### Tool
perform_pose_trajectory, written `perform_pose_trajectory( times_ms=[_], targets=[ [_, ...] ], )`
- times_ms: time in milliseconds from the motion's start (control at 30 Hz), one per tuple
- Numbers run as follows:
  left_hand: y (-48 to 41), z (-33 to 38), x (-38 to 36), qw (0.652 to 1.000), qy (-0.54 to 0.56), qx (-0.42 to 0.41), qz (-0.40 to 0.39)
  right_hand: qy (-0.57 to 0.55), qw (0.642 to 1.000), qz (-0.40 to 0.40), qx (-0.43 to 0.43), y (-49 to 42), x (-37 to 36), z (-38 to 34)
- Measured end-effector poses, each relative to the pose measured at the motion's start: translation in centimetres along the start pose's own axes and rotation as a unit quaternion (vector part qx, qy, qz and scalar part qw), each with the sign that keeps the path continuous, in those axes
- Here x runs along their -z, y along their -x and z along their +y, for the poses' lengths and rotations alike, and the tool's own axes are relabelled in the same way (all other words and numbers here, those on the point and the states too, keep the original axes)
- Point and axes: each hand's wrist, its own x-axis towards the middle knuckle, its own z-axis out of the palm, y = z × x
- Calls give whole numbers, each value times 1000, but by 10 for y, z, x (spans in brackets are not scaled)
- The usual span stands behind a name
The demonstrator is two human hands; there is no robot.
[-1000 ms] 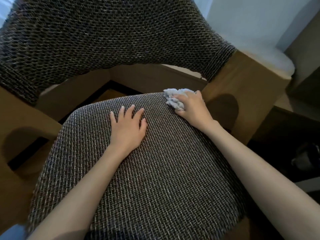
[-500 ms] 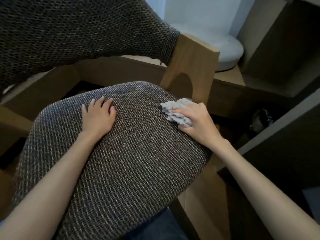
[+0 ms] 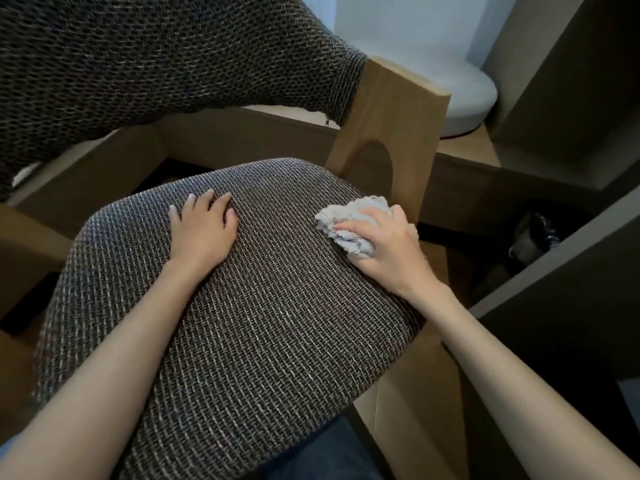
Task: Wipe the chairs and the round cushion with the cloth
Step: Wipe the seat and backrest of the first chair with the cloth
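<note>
A chair with a dark woven seat (image 3: 249, 323), a matching backrest (image 3: 156, 64) and a light wooden frame (image 3: 391, 133) fills the view. My left hand (image 3: 204, 230) lies flat on the seat's far middle, fingers straight. My right hand (image 3: 384, 247) grips a crumpled pale grey cloth (image 3: 346, 223) and presses it onto the seat's right edge, beside the wooden post. A white round cushion (image 3: 464, 95) sits on a wooden ledge behind the chair at the upper right.
Dark wooden shelving (image 3: 571, 271) stands close on the right, with a dark object (image 3: 533, 237) in its shadowed recess. A wooden ledge (image 3: 467, 147) runs behind the chair. Blue fabric (image 3: 325, 455) shows under the seat's near edge.
My right hand has carried the cloth from the seat's far corner along the right edge toward me. The view has swung right. My left hand has stayed flat on the seat.
</note>
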Motion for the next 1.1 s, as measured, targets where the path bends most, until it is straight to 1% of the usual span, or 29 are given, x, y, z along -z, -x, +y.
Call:
perform_pose_trajectory(
  times_ms=[67,200,367,533,700,1000,1100],
  targets=[
    [0,0,0,1000,0,-2,3,1,999,-32,14,-31,-13,2],
    [-1,-1,-2,1000,-6,-4,9,25,997,-51,49,-110,-51,2],
    [-4,-4,-6,1000,-9,0,13,22,996,-50,66,-190,-95,-3],
    [-6,-6,-9,1000,-8,1,19,14,997,-46,61,-228,-111,-11],
    [-7,-5,-8,1000,-10,-1,17,-23,995,-39,88,-198,-91,-8],
    [-5,-4,-5,1000,-5,-5,12,-27,992,-84,92,-68,-14,1],
    [-1,-3,-2,1000,-6,-8,20,-30,995,-75,53,-24,6,6]
  ],
)
